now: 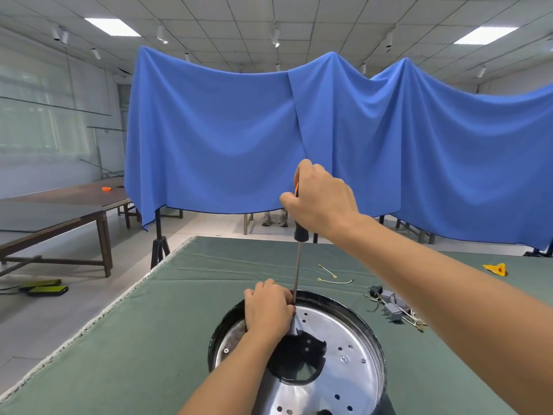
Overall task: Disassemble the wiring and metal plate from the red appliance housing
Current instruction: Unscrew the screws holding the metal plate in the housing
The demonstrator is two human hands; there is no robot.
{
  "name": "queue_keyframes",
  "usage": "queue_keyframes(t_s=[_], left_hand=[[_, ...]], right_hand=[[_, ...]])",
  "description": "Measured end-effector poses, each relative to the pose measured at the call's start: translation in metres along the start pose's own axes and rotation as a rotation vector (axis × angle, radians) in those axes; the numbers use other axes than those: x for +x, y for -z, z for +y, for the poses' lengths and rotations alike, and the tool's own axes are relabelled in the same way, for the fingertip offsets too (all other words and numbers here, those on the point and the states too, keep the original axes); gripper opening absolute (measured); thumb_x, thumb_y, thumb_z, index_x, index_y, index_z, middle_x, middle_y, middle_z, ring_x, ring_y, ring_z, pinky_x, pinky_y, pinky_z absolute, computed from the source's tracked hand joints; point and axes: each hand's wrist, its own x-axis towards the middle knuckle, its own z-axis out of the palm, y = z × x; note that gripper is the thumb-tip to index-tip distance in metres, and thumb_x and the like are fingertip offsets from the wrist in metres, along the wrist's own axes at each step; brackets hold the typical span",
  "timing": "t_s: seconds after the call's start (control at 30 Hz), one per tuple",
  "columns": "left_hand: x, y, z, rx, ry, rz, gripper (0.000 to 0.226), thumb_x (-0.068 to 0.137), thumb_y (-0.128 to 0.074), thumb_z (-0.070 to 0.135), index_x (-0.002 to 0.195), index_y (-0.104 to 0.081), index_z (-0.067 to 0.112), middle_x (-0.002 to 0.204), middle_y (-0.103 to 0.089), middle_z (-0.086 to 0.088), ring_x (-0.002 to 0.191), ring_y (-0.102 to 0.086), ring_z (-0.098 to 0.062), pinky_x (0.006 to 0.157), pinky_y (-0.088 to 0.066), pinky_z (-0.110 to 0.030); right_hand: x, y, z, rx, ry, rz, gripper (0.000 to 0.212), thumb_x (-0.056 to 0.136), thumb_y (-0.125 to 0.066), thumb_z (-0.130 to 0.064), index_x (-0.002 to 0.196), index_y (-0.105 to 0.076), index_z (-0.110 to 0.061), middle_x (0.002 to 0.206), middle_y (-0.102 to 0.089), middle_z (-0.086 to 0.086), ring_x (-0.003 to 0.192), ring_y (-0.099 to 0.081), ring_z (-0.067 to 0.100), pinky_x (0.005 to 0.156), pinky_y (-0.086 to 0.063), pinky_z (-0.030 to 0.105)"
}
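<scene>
The appliance housing (377, 339) stands at the near edge of the green-covered table, its dark round rim facing up. Inside it lies a shiny round metal plate (338, 378) with small holes, screws and a large dark central opening. My right hand (320, 202) grips the black and orange handle of a long screwdriver (297, 274), held upright above the housing. Its shaft runs down to the plate's far side. My left hand (269, 310) rests on the far rim, fingers curled round the lower shaft beside the tip. The tip itself is hidden.
Two loose pale wires (332, 278) lie on the green cloth (167, 324) beyond the housing. A cluster of grey connectors with wiring (392, 310) sits to the right. A yellow object (495, 269) lies at far right. Blue curtains hang behind the table.
</scene>
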Motion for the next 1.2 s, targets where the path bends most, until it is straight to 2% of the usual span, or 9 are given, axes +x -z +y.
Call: queue_keyframes(t_s=[0.13,0.2,0.43,0.6,0.7,0.77,0.93,1.1,1.2], left_hand=[[0.000,0.000,0.000,-0.014,-0.001,-0.014,0.020,0.088,-0.058,0.039,0.102,-0.069,0.031,0.108,-0.055,0.006,0.108,-0.045,-0.016,0.091,-0.028,-0.031],[-0.001,0.000,-0.001,-0.025,-0.003,-0.014,0.021,0.086,-0.057,0.038,0.101,-0.070,0.031,0.108,-0.055,0.007,0.108,-0.045,-0.016,0.091,-0.027,-0.031],[-0.002,0.000,-0.002,-0.041,-0.009,-0.019,0.022,0.084,-0.055,0.035,0.100,-0.069,0.032,0.107,-0.054,0.007,0.107,-0.044,-0.015,0.090,-0.026,-0.030],[-0.001,-0.001,-0.004,-0.046,-0.016,-0.016,0.023,0.086,-0.056,0.040,0.104,-0.069,0.032,0.109,-0.054,0.008,0.108,-0.043,-0.014,0.092,-0.026,-0.030],[-0.001,-0.001,-0.003,-0.049,-0.016,-0.011,0.022,0.087,-0.056,0.040,0.103,-0.069,0.032,0.108,-0.054,0.008,0.107,-0.043,-0.014,0.091,-0.026,-0.030],[-0.001,-0.002,-0.003,-0.049,-0.013,-0.013,0.022,0.087,-0.056,0.040,0.104,-0.069,0.032,0.108,-0.054,0.008,0.107,-0.043,-0.014,0.091,-0.026,-0.030],[0.000,-0.003,-0.004,-0.044,-0.007,-0.008,0.021,0.086,-0.056,0.038,0.101,-0.069,0.033,0.107,-0.054,0.007,0.106,-0.044,-0.015,0.091,-0.027,-0.030],[0.001,-0.002,-0.004,-0.047,-0.001,-0.010,0.020,0.085,-0.056,0.038,0.100,-0.069,0.033,0.107,-0.054,0.008,0.106,-0.044,-0.015,0.091,-0.026,-0.030],[0.001,-0.001,-0.003,-0.044,-0.001,-0.010,0.019,0.085,-0.056,0.036,0.098,-0.069,0.033,0.107,-0.055,0.007,0.107,-0.045,-0.016,0.090,-0.027,-0.030]], right_hand=[[0.000,0.001,0.005,-0.061,-0.042,-0.010,0.033,0.095,-0.042,-0.045,0.095,-0.036,-0.013,0.094,-0.052,0.005,0.072,-0.049,0.029,0.059,-0.030,0.033],[0.001,0.003,0.005,-0.028,-0.049,-0.032,0.022,0.096,-0.043,-0.034,0.095,-0.035,-0.013,0.097,-0.052,0.007,0.071,-0.046,0.029,0.055,-0.027,0.033],[0.004,0.018,0.005,-0.163,-0.023,-0.137,0.024,0.082,-0.053,-0.040,0.086,-0.046,-0.017,0.074,-0.047,-0.002,0.068,-0.046,0.022,0.053,-0.025,0.029],[0.004,0.014,0.003,0.008,-0.063,-0.148,0.016,0.088,-0.049,-0.023,0.096,-0.039,-0.013,0.095,-0.045,0.005,0.076,-0.045,0.027,0.054,-0.027,0.032],[0.004,0.018,0.003,0.003,-0.114,-0.192,0.026,0.084,-0.053,-0.033,0.100,-0.040,-0.016,0.098,-0.044,0.002,0.081,-0.047,0.025,0.063,-0.030,0.032],[0.002,0.016,0.005,-0.106,-0.102,-0.163,0.032,0.087,-0.053,-0.044,0.097,-0.040,-0.016,0.094,-0.047,0.002,0.080,-0.046,0.026,0.064,-0.029,0.032],[-0.002,0.009,0.007,0.015,-0.052,-0.064,0.021,0.086,-0.051,-0.025,0.097,-0.037,-0.013,0.097,-0.045,0.005,0.073,-0.046,0.028,0.061,-0.030,0.032],[-0.008,0.004,0.005,-0.149,0.012,-0.052,0.036,0.086,-0.056,-0.045,0.099,-0.039,-0.016,0.097,-0.037,0.003,0.066,-0.047,0.027,0.060,-0.032,0.031],[-0.010,-0.002,0.007,-0.190,0.066,0.042,0.025,0.094,-0.051,-0.031,0.107,-0.042,-0.012,0.102,-0.043,0.007,0.054,-0.040,0.026,0.049,-0.027,0.030]])
